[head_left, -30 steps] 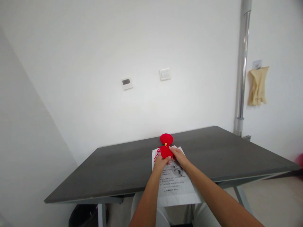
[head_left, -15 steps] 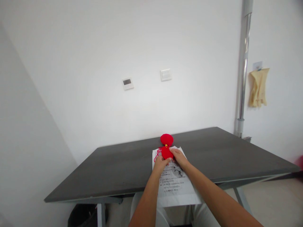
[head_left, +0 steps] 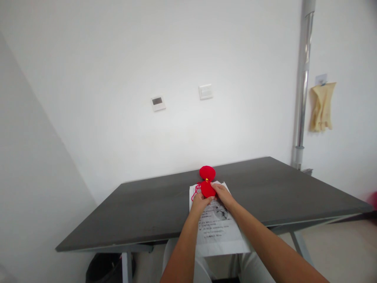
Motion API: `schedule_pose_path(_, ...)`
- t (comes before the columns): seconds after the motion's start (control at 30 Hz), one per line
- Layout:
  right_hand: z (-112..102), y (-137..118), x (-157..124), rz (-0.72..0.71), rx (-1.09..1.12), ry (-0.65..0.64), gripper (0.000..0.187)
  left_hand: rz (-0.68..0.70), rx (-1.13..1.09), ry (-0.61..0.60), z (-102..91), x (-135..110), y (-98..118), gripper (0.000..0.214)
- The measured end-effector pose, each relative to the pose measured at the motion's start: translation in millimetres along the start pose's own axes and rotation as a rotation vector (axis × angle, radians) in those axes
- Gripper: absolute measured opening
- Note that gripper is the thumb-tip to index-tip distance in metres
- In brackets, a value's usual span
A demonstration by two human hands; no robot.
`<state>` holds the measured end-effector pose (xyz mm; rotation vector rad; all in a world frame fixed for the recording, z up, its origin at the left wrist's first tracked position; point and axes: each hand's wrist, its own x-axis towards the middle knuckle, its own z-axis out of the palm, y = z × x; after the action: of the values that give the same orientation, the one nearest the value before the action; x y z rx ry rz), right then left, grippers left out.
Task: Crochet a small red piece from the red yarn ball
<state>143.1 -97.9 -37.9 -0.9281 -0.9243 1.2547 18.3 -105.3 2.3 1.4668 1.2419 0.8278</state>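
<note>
A small red knitted piece [head_left: 207,182] with two rounded lobes and a tiny yellow ring between them rests on a printed sheet of paper [head_left: 218,228] on the dark grey table [head_left: 141,208]. My left hand [head_left: 199,203] pinches the near lobe from the left, fingers closed on it. My right hand [head_left: 223,194] grips the same lobe from the right. A loose red thread [head_left: 194,193] trails off the piece to the left. The far lobe is free of both hands.
The paper hangs over the table's near edge. A white wall with two small wall plates [head_left: 205,91] stands behind the table. A metal pipe [head_left: 302,86] and hanging yellow gloves [head_left: 321,107] are at the right. A dark bin [head_left: 103,268] sits under the table's left.
</note>
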Motion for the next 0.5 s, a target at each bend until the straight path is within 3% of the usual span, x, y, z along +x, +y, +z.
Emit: schedule_pose_path(0.5, -1.4, -0.6, 1.5, -0.039, 0.108, 0.045, 0.034, 0.002, 0.049, -0.021, 0.6, -0.6, -0.1, 0.011)
